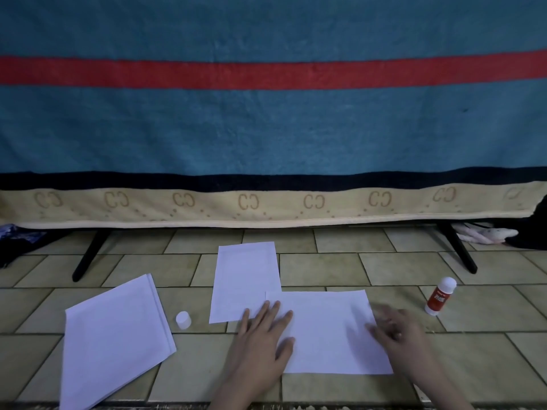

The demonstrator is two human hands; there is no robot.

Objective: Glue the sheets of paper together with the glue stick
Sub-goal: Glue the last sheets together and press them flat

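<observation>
Our left hand (pixel 262 335) lies flat, fingers spread, pressing the near sheet (pixel 328 332) where it overlaps the far sheet (pixel 245 279). Our right hand (pixel 396 332) is blurred at that sheet's right edge; we cannot tell its fingers' state. The glue stick (pixel 440 295) stands uncapped to the right, its cap (pixel 183 320) left. One join looks made; the stack (pixel 115 341) seems left.

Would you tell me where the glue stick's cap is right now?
In the head view the cap stands on the tiled floor, left of centre, between the paper stack and the upright sheet.
</observation>
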